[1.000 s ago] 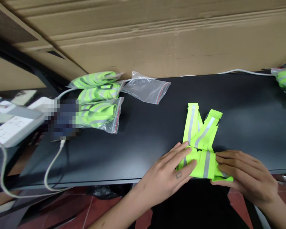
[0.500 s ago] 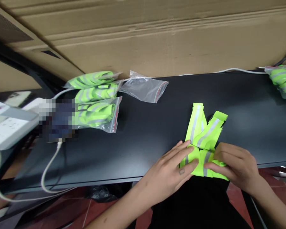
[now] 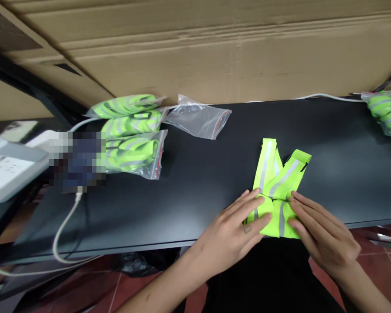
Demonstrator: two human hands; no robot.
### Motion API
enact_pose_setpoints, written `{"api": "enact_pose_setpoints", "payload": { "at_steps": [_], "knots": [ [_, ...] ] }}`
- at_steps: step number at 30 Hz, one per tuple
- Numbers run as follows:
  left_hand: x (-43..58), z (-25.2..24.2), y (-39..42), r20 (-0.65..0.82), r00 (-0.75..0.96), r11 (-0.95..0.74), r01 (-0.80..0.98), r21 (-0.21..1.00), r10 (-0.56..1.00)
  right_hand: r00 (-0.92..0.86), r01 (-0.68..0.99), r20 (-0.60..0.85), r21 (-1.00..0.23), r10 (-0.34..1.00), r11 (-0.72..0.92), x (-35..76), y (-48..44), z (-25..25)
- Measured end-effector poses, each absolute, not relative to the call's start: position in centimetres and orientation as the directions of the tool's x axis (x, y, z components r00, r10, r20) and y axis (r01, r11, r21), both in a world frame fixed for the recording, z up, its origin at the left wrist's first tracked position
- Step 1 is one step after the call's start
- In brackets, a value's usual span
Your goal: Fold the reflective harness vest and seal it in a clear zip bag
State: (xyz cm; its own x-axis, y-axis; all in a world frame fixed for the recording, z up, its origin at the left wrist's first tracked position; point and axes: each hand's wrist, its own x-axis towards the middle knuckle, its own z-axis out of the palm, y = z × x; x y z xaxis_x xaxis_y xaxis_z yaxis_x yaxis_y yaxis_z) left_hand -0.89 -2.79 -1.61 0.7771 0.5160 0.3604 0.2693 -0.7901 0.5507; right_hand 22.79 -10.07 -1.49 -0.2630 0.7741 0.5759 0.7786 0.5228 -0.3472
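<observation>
A neon yellow-green reflective vest (image 3: pixel 283 184) with grey stripes lies folded at the front edge of the black table. Two straps point away from me, and its lower part is folded into a flat band. My left hand (image 3: pixel 236 230) rests on the band's left side, fingers stretched out and pressing it down. On the right side lies my right hand (image 3: pixel 324 232), its fingers extended flat along the folded edge and covering part of the fabric. Behind the vest, to the left, is an empty clear zip bag (image 3: pixel 198 121) with a red seal line.
Several bagged vests (image 3: pixel 132 153) sit at the back left, and more bagged vests (image 3: pixel 387 111) at the far right. A white power strip (image 3: pixel 11 167) and a white cable (image 3: pixel 63 226) are on the left. A cardboard wall (image 3: pixel 215 56) stands behind the black table (image 3: pixel 182 195).
My right hand has gone from pinching the vest's right side to lying flat on it, and that side is now folded inward. My left hand has stayed in place.
</observation>
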Motion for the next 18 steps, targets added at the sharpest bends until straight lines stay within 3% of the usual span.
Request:
{"api": "enact_pose_setpoints", "payload": {
  "at_steps": [5, 12, 15, 18],
  "knots": [
    [-0.7, -1.0, -3.0, 0.342, 0.787, -0.812, 0.316, 0.491, 0.514, -0.406, 0.79, 0.379, -0.312, 0.832, 0.528, 23.9, -11.2, -2.2],
    [-1.0, 0.3, -3.3, 0.324, 0.814, -0.85, 0.347, 0.396, 0.483, -0.427, 0.801, 0.355, -0.277, 0.832, 0.53, 25.0, -11.4, -1.6],
    [-0.6, 0.6, -1.9, 0.318, 0.84, -0.873, 0.314, 0.374, 0.438, -0.423, 0.786, 0.287, -0.356, 0.859, 0.506, 25.7, -9.8, -0.7],
    [0.1, 0.8, 0.4, 0.258, 0.854, -0.827, 0.291, 0.481, 0.451, -0.468, 0.721, 0.18, -0.489, 0.865, 0.491, 26.1, -7.1, 0.5]
  ]
}}
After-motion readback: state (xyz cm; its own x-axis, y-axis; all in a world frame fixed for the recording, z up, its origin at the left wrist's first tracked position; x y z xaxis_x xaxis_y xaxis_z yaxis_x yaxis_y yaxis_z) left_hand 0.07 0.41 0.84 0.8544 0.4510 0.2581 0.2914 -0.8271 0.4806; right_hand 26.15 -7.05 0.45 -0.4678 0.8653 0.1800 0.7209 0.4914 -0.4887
